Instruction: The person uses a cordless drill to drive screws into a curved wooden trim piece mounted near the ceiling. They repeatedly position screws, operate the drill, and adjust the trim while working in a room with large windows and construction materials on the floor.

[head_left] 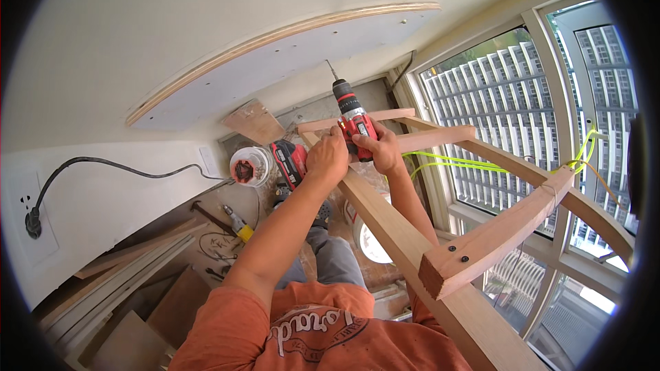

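Beside a pale wooden frame (381,216), near right, grasps a red-and-black drill (357,128) mid-scene in left hand (328,154) and right hand (382,148).
Has the left hand closed near the battery (289,163), with a white bucket (264,176) just left; has the right hand wrapped on the drill's right side; points the bit (332,70) far, toward the pale board (240,72) on the wall (172,27); cannot tell contact from gap at the tip.

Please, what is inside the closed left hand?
Seemingly a handle: the red drill body and battery pack show on either side, but the left hand covers what lies between.
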A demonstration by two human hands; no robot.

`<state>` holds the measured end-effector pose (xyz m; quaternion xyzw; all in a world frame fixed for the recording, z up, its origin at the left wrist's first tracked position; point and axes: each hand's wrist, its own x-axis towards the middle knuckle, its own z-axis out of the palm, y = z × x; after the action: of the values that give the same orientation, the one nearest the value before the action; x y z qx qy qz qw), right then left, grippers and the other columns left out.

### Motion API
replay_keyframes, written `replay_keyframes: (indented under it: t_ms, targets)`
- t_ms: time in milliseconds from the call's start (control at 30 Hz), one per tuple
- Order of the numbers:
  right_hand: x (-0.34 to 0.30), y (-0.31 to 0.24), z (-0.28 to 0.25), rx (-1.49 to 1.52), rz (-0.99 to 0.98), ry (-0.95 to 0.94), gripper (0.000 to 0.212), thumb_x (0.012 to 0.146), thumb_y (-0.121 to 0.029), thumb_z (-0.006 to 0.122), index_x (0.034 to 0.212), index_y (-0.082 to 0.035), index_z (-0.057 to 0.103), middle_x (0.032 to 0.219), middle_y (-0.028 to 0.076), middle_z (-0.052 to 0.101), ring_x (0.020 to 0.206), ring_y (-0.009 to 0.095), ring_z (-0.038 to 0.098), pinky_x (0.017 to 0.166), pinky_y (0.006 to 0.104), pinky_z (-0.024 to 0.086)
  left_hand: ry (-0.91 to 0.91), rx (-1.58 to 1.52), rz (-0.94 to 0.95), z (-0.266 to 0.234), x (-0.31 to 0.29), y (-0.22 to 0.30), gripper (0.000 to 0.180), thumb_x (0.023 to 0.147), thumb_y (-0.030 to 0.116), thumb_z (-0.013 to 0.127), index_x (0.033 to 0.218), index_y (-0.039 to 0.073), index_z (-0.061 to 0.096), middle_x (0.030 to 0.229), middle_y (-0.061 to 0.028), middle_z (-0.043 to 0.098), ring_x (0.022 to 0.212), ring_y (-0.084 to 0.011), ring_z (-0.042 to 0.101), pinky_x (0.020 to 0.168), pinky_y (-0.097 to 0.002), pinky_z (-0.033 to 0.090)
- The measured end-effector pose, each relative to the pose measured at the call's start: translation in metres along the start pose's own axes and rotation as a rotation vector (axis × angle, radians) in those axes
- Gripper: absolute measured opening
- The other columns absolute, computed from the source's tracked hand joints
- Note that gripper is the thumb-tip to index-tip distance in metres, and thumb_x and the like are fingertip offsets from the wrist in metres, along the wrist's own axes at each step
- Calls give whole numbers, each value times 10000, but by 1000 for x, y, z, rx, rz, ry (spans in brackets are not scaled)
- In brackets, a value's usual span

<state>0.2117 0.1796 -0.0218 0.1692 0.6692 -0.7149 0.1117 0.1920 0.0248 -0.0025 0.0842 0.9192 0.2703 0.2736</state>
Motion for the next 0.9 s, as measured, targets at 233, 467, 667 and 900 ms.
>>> replay_keyframes:
  t_ms: [233,467,667,900]
  targets:
    - [2,-8,5,-20,-1,18,562,725,-170,750,1207,70,586,1007,99,638,868,156,586,793,288,489,32,-9,14,1,1,-4,607,738,277,801,1126,-33,453,1004,-232,651,941,-393,653,802,-453,530]
    - [6,-11,5,30,12,58,585,712,-152,743,1223,80,579,1010,108,642,863,162,595,796,291,491,32,-46,20,-7,4,1,580,724,241,802,1117,-39,479,973,-237,657,936,-397,651,802,-465,523]
    - [12,-13,-1,-13,14,50,592,713,-141,745,1231,88,574,1028,107,647,881,159,597,822,286,486,38,-90,33,-5,8,2,520,726,157,772,1104,-54,484,958,-256,658,928,-406,646,785,-478,521]
    - [12,-16,-1,-37,5,50,582,712,-146,744,1221,85,581,1027,97,649,883,154,595,830,280,477,58,-45,87,-2,11,0,471,741,164,763,1063,-42,489,956,-238,657,918,-387,657,780,-453,540]
